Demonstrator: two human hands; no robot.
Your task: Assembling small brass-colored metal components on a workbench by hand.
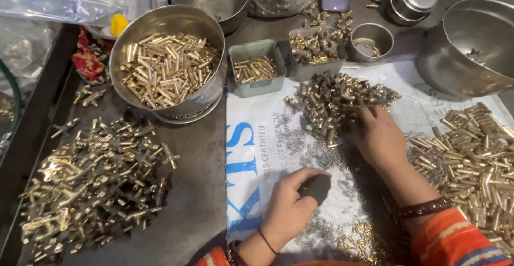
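Nearest me, the left hand (286, 207) is closed around a small dark block (318, 186), pressing it onto the white printed sheet (251, 153) among tiny springs (321, 156). Farther off, the right hand (377, 136) reaches into the heap of dull brass fittings (332, 97); whether its fingers have caught one, I cannot tell. A steel bowl of brass tubes (168, 68) stands far left.

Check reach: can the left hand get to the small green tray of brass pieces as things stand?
Probably yes. The left hand holds a dark block low on the white sheet, and the green tray sits beyond it with only bare sheet between. The hand is occupied, though, so grasping may need the block set down.
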